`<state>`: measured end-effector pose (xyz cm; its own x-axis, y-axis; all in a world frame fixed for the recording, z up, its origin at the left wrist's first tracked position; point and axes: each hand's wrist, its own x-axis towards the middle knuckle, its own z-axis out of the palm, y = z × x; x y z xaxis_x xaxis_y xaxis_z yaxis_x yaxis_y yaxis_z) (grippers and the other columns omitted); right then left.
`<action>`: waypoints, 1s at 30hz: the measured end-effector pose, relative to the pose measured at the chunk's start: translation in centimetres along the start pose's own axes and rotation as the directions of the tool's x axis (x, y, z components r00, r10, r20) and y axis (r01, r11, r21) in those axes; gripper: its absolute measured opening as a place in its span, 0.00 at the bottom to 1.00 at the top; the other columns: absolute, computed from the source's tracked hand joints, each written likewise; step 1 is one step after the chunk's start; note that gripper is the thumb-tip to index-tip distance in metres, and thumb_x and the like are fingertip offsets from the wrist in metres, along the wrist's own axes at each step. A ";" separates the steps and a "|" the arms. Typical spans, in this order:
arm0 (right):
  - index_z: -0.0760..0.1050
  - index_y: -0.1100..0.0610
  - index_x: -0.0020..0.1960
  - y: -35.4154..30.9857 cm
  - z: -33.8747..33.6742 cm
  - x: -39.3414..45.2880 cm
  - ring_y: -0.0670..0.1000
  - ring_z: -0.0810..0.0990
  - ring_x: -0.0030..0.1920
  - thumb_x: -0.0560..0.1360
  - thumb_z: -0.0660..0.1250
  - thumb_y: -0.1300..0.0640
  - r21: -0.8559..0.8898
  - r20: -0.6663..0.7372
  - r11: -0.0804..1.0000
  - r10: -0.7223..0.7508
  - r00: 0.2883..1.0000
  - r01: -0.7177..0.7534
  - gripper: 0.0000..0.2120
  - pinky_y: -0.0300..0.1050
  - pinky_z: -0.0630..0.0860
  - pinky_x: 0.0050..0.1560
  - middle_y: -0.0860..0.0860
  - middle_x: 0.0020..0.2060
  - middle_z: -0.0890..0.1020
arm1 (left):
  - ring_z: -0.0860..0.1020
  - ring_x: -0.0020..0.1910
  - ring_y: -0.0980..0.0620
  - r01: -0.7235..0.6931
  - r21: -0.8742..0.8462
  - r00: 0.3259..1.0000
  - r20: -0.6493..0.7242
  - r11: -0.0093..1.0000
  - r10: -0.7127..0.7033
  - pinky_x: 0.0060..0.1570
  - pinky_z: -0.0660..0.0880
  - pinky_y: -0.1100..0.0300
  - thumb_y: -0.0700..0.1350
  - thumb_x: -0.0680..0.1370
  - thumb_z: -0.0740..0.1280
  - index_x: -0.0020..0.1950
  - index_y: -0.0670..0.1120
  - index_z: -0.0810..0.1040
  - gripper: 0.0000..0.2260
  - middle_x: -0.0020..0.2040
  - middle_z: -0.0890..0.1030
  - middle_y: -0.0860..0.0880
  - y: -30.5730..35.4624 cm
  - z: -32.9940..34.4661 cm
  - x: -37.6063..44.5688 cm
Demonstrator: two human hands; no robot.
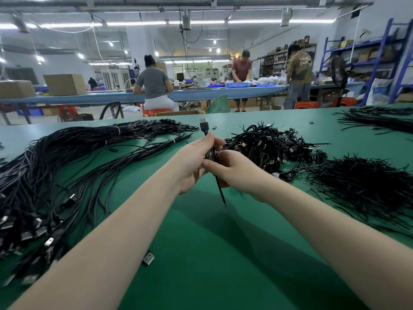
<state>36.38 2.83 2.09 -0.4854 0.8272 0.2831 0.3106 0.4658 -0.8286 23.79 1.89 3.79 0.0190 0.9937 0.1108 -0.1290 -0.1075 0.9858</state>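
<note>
Above the middle of the green table (pixel 201 242), both my hands hold one coiled black USB cable (pixel 211 154). My left hand (pixel 194 162) grips the coil, and the cable's USB plug (pixel 203 124) sticks up past its fingers. My right hand (pixel 228 167) closes on the coil from the right, and a thin black twist tie (pixel 220 190) hangs down below it. Most of the coil is hidden between the two hands.
A big bundle of long black cables (pixel 67 166) lies left. A pile of coiled, tied cables (pixel 268 146) sits just behind my hands, and a heap of black twist ties (pixel 362 184) lies right. A loose plug (pixel 148 257) lies near my left forearm. People work at far benches.
</note>
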 end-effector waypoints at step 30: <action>0.68 0.56 0.55 5.1 -3.8 -0.7 0.56 0.78 0.47 0.80 0.49 0.59 -0.944 0.329 -0.048 -0.208 0.921 0.327 0.10 0.48 0.60 0.42 0.52 0.49 0.78 | 0.80 0.44 0.47 -0.149 0.896 0.915 0.285 -0.418 0.284 0.37 0.61 0.57 0.45 0.77 0.61 0.50 0.46 0.74 0.05 0.47 0.79 0.48 -6.7 1.7 -1.4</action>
<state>41.39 5.82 -0.47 -0.7808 0.5617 0.2738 0.5979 0.5443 0.5884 26.27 1.15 -2.77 0.2633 0.8696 0.4177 0.9395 -0.1328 -0.3156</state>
